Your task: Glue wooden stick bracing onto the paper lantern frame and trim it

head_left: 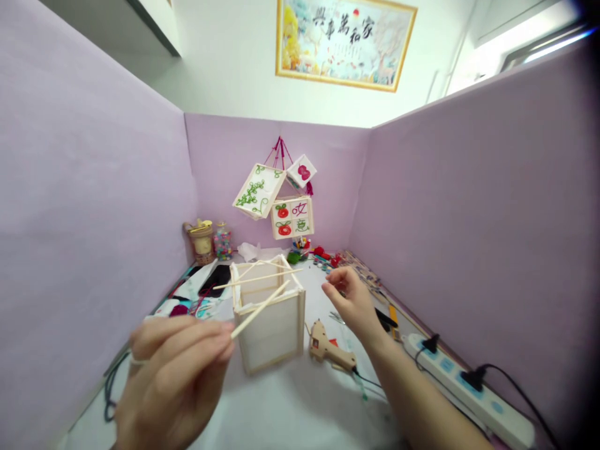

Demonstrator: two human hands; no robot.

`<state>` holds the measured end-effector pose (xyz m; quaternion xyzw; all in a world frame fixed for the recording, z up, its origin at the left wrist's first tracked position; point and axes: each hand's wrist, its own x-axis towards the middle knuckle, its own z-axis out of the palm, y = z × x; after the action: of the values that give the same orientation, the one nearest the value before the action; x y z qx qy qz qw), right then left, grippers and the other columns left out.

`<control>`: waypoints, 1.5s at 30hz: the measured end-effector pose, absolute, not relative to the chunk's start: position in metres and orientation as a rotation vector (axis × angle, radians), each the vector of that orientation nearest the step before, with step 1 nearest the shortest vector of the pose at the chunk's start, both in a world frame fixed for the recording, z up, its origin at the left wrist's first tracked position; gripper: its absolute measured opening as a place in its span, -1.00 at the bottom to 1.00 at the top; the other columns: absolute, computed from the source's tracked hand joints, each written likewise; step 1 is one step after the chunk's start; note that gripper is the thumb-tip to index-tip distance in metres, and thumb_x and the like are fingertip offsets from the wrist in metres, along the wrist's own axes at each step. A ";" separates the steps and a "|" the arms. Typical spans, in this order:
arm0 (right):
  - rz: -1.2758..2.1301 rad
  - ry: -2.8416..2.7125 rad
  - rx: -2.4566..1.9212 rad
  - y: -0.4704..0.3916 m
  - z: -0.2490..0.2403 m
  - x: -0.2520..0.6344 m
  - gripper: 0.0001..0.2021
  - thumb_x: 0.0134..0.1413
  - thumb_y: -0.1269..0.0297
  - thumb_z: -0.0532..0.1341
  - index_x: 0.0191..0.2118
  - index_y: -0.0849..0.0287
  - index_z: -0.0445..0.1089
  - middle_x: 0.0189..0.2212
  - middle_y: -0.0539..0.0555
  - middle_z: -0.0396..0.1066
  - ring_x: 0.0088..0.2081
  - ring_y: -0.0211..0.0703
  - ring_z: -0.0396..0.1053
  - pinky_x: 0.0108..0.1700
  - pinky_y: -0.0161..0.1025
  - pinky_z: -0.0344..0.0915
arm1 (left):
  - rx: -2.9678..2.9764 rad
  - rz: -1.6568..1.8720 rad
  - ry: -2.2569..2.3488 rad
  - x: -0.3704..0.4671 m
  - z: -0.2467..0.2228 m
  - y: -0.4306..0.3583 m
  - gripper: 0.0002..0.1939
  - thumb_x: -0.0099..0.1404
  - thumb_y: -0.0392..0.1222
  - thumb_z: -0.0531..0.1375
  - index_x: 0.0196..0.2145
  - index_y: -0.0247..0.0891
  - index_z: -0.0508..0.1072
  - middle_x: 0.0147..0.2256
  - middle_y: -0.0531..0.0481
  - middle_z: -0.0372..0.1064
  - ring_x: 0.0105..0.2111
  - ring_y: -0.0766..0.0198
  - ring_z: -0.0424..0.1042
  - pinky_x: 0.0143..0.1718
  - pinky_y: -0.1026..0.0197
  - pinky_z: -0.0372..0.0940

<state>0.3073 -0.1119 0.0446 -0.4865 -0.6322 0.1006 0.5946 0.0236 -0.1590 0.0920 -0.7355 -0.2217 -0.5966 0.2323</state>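
Stick (260, 309): pinched in left hand (175, 372), lower left of frame; long axis slanted up-right across central white-sided box (272, 339). Right hand (349, 303): held right of centre, farther from stick, fingertips parted.

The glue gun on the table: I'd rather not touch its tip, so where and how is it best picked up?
Probably by the handle, with the right hand coming from the right. The glue gun lies beside the box frame, its handle angled rightward and slightly toward the person, the cord trailing from that end; the narrow tip points away.
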 end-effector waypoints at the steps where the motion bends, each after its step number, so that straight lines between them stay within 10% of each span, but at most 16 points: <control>1: 0.259 -1.433 -1.145 -0.106 0.039 0.309 -0.87 0.09 0.23 0.21 -0.30 0.12 0.25 -0.34 0.04 0.34 -0.35 -0.17 0.33 -0.28 -0.22 0.30 | -2.036 -1.616 -0.630 0.027 0.099 -0.160 -0.86 0.21 -0.31 0.28 -0.25 -0.17 0.46 -0.35 0.02 0.50 -0.32 0.24 0.42 -0.23 0.13 0.27; 45: 0.274 -1.648 -1.094 -0.100 0.004 0.310 -0.89 0.14 0.33 0.15 -0.39 0.15 0.39 -0.43 0.04 0.40 -0.37 -0.19 0.35 -0.29 -0.26 0.29 | -1.946 -1.471 -0.631 0.076 0.046 -0.109 -0.86 0.26 -0.39 0.24 -0.22 -0.26 0.49 -0.34 -0.02 0.58 -0.35 0.24 0.44 -0.12 0.10 0.07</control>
<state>0.3102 -0.1003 0.0040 -0.4606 -0.6937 0.1152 0.5416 0.0761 -0.1088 0.0461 -0.7353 -0.2383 -0.5558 0.3059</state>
